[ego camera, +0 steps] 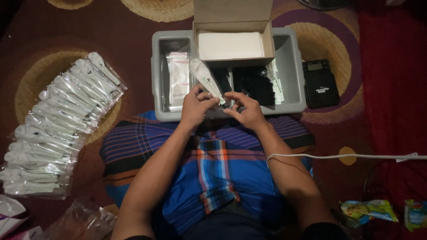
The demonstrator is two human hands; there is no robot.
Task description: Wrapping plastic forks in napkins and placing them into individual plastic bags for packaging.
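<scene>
Dark red patterned carpet [382,102] under everything. Person sits cross-legged, blue striped cloth [213,164] over the lap, just below the grey plastic tray [293,66]. Tray is the landmark: rectangular, compartments inside. Open cardboard box [233,26] sits on the tray's upper middle, white sheet [230,44] inside it. Big stack of clear sealed packets [58,129] lies well left of the tray, fanned in a row on the carpet. Black small device with screen [319,83] just right of the tray, touching or nearly touching its wall. Inside the tray: black items [253,82] in the middle-right compartment, clear bags [179,78] in the left compartment. White cable [347,156] runs below-right of the tray, across the right forearm. Snack wrappers [369,210] far lower right of the tray.

Left hand [195,106] at the tray's front edge, fingers closed around a long white packaged piece [205,80] that angles up over the tray. Right hand [247,109] just beside it, fingertips pinched at the packet's lower end; what they pinch is too small to tell.
</scene>
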